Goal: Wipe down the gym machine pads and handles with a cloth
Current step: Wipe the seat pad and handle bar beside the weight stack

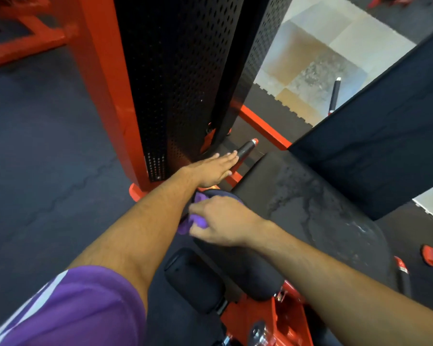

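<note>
Dark rubber floor [43, 146] surrounds a red-framed gym machine. On its black seat pad [310, 196], at the near left edge, the right hand [220, 222] holds a bunched purple cloth [198, 221] in a closed grip. Left hand [215, 168] reaches far, fingers straight, toward a black handle [246, 148].

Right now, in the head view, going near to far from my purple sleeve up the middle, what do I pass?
Purple sleeve → black cylindrical roller pad → right hand gripping the purple cloth → left hand, fingers straight → short black handle with a red end cap → tall black perforated metal shroud.
</note>
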A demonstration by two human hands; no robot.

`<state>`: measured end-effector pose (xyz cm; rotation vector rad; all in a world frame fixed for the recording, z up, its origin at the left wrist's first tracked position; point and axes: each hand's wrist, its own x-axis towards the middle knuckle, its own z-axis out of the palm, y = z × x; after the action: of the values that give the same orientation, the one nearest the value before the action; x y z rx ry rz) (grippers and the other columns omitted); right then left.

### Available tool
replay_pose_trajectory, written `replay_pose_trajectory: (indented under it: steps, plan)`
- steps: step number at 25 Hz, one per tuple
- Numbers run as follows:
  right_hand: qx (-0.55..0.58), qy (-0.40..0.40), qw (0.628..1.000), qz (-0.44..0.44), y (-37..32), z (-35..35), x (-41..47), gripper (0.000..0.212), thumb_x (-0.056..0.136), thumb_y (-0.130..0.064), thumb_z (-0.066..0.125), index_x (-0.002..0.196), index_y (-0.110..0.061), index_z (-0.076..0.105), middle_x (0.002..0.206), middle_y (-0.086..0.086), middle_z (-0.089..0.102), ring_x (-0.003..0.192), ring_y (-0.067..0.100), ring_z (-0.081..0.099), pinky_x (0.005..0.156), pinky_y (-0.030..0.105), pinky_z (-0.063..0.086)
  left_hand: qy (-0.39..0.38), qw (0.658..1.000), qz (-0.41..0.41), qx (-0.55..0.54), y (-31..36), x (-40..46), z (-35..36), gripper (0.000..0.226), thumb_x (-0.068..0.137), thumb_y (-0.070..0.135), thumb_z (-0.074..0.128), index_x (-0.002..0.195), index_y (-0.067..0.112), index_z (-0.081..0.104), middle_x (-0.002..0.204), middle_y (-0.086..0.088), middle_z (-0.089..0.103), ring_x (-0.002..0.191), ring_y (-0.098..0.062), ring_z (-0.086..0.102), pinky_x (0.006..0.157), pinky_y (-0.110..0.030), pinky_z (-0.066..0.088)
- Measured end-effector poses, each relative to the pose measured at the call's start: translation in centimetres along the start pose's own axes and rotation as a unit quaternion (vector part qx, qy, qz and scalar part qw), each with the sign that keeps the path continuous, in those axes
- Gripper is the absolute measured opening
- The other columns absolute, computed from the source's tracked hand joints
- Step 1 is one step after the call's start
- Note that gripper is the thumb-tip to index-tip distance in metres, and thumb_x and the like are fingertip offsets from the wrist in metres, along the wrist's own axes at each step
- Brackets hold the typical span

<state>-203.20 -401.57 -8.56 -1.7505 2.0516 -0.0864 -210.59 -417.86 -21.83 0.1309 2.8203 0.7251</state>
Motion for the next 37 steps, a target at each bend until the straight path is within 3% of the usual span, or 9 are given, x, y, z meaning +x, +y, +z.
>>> replay_pose_trajectory:
  steps: [4, 9, 17, 19, 24, 27, 31, 34, 37]
  plan:
    - [0.191, 0.150, 0.962, 0.128, 0.8, -2.7, -8.7, 0.014, 0.081, -0.037, 0.045, 0.077, -0.028, 0.055, 0.075, -0.011, 0.064, 0.071, 0.009, 0.056, 0.075, 0.038, 0.051, -0.072, 0.994, -0.069, 0.035, 4.0, -0.6, -2.8, 0.059, 0.112, 0.018, 0.035, 0.164, 0.006, 0.009, 0.173, -0.010, 0.001, 0.159, -0.019, 0.006, 0.126, -0.041, 0.000]
    - [0.283, 0.323, 0.867, 0.254, 1.2, -1.8, -20.4, 0.015, 0.087, -0.019, 0.049, 0.082, -0.020, 0.064, 0.079, -0.007, 0.068, 0.078, 0.007, 0.063, 0.078, 0.035, 0.051, 0.053, 0.998, -0.034, -0.022, 11.8, -3.5, -3.2, 0.057, 0.112, 0.019, 0.036, 0.163, 0.006, 0.017, 0.173, -0.009, 0.006, 0.159, -0.018, 0.007, 0.126, -0.037, -0.001]
    - [0.278, 0.423, 0.783, 0.362, -2.9, -0.5, -32.2, 0.016, 0.093, -0.022, 0.051, 0.083, -0.024, 0.063, 0.079, -0.011, 0.070, 0.078, 0.007, 0.066, 0.077, 0.030, 0.053, -0.025, 0.983, 0.178, -0.034, 27.4, -7.3, 4.0, 0.057, 0.110, 0.024, 0.039, 0.163, 0.009, 0.023, 0.172, -0.006, 0.011, 0.159, -0.015, 0.010, 0.125, -0.028, -0.009]
    - [0.258, 0.449, 0.758, 0.398, -3.3, 0.3, -35.5, 0.015, 0.091, -0.028, 0.049, 0.083, -0.026, 0.061, 0.080, -0.013, 0.070, 0.080, 0.008, 0.066, 0.078, 0.034, 0.053, -0.043, 0.978, 0.202, -0.019, 29.9, -7.0, 5.9, 0.057, 0.111, 0.031, 0.034, 0.164, 0.014, 0.022, 0.172, -0.001, 0.009, 0.158, -0.011, 0.008, 0.129, -0.033, -0.006]
    - [0.182, 0.473, 0.689, 0.519, -3.2, 5.6, -43.3, 0.026, 0.087, -0.046, 0.029, 0.083, -0.029, 0.049, 0.088, -0.012, 0.067, 0.086, 0.010, 0.059, 0.075, 0.039, 0.050, -0.108, 0.973, 0.202, -0.009, 34.7, -5.7, 9.6, 0.057, 0.113, 0.037, 0.032, 0.165, 0.022, 0.015, 0.171, 0.010, 0.004, 0.155, 0.002, 0.001, 0.121, -0.017, -0.010]
    - [0.131, 0.492, 0.690, 0.515, -2.6, 9.1, -44.6, 0.024, 0.087, -0.041, 0.024, 0.092, -0.028, 0.044, 0.096, -0.010, 0.054, 0.086, 0.014, 0.052, 0.072, 0.039, 0.048, -0.153, 0.971, 0.184, 0.016, 35.9, -4.8, 11.6, 0.057, 0.112, 0.043, 0.030, 0.165, 0.025, 0.017, 0.171, 0.013, 0.003, 0.155, 0.001, 0.000, 0.126, -0.025, -0.006]
    - [0.040, 0.488, 0.695, 0.526, -2.5, 13.8, -40.7, 0.033, 0.092, -0.033, 0.036, 0.113, -0.017, 0.056, 0.107, 0.001, 0.053, 0.089, 0.023, 0.049, 0.080, 0.044, 0.048, -0.137, 0.958, 0.221, 0.118, 34.0, -3.7, 11.5, 0.059, 0.109, 0.054, 0.022, 0.164, 0.031, 0.019, 0.169, 0.014, 0.006, 0.156, -0.003, 0.003, 0.130, -0.034, 0.005]
    - [-0.055, 0.458, 0.756, 0.465, -2.3, 18.4, -34.6, 0.033, 0.097, -0.032, 0.050, 0.118, -0.011, 0.064, 0.116, 0.015, 0.060, 0.095, 0.035, 0.059, 0.083, 0.046, 0.051, -0.100, 0.953, 0.214, 0.191, 32.1, -3.6, 11.2, 0.081, 0.095, 0.073, -0.009, 0.164, 0.035, 0.009, 0.169, 0.014, -0.004, 0.156, -0.005, -0.005, 0.128, -0.035, 0.000]
    - [-0.088, 0.433, 0.809, 0.388, -1.4, 20.7, -31.3, 0.032, 0.089, -0.026, 0.064, 0.120, -0.019, 0.066, 0.122, 0.012, 0.063, 0.105, 0.034, 0.058, 0.091, 0.049, 0.049, -0.097, 0.946, 0.205, 0.230, 31.8, -4.1, 11.5, 0.074, 0.095, 0.065, -0.017, 0.161, 0.035, -0.005, 0.168, 0.016, -0.013, 0.156, -0.005, -0.015, 0.128, -0.037, -0.004]
